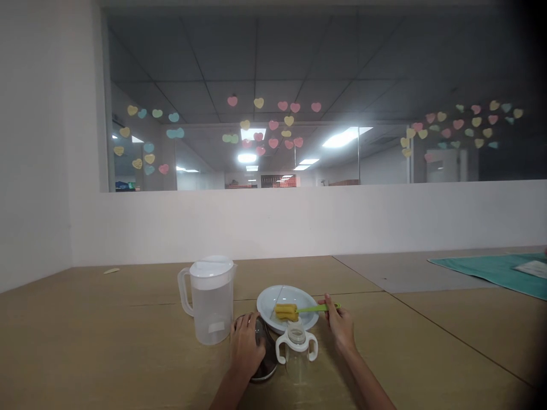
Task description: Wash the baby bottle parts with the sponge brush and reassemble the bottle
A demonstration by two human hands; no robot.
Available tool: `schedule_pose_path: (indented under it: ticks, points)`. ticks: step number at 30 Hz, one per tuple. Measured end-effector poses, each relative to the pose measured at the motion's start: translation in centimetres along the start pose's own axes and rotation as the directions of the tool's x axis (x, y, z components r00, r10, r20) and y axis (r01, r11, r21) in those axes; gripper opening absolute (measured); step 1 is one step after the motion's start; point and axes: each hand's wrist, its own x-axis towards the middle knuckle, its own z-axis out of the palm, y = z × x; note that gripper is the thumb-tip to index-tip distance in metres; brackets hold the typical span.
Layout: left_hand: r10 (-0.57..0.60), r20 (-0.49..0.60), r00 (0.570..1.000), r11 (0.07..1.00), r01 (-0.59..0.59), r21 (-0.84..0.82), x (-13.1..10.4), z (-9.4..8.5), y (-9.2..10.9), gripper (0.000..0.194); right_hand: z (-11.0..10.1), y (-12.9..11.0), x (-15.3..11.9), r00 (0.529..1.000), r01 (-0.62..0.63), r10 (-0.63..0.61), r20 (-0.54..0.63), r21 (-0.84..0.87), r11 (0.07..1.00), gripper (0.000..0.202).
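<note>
My right hand point(341, 327) pinches the light green handle of a bottle sponge brush point(286, 311), whose yellow sponge head is over the white bowl point(265, 296). My left hand point(248, 344) is closed on the side of a dark brown, shiny round container point(268, 356); its exact kind is unclear. Between my hands, in front of the bowl, stands a clear baby bottle point(296, 336) with a white collar and two curved white handles. Its top is uncovered. Neither hand touches the bottle.
A translucent plastic pitcher point(212, 313) with a white lid stands left of my left hand. A teal cloth point(482, 267) lies at the far right. Behind the wooden table point(106, 341) is a white wall with a window point(256, 57) dotted with heart-shaped notes.
</note>
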Motion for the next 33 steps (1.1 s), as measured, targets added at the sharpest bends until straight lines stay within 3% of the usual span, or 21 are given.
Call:
schedule_pose_path:
  ticks: [3,6,10,15,20,23,29,33]
  points:
    - [0.059,-0.079,0.995,0.998,-0.059,0.002,-0.1,0.0,0.0,0.042,-0.1,0.2,0.1,0.999,-0.035,0.036,-0.036,0.031,0.999,0.065]
    - [0.189,-0.153,0.97,0.981,-0.192,-0.011,-0.2,-0.2,0.2,0.034,-0.1,0.3,0.2,0.997,-0.056,0.058,-0.051,0.042,0.998,0.065]
    - [0.306,-0.176,0.936,0.95,-0.313,-0.016,-0.2,-0.4,0.7,0.027,-0.2,0.1,0.0,0.993,-0.039,0.049,-0.109,0.098,0.994,0.067]
    - [0.311,-0.161,0.937,0.949,-0.316,-0.007,-0.2,-0.5,0.8,0.025,-0.3,0.0,0.0,0.996,-0.006,0.017,-0.089,0.129,0.992,0.071]
    - [0.312,-0.159,0.937,0.949,-0.316,0.001,-0.3,-0.5,0.8,0.026,-0.2,0.1,-0.3,0.993,0.119,-0.122,-0.003,-0.193,0.974,0.072]
    - [0.323,-0.163,0.932,0.946,-0.325,0.012,-0.2,-0.7,0.9,0.026,-0.1,0.0,-0.7,0.98,0.198,-0.198,0.027,-0.28,0.939,0.073]
    - [0.319,-0.134,0.938,0.947,-0.32,0.014,-0.2,-0.8,1.0,0.026,0.5,0.5,-0.6,0.972,0.235,-0.221,0.083,-0.248,0.94,0.074]
    - [0.31,-0.089,0.947,0.951,-0.308,0.032,-0.2,-0.8,1.0,0.024,0.9,0.4,-0.8,0.979,0.173,-0.155,0.13,-0.139,0.975,0.073]
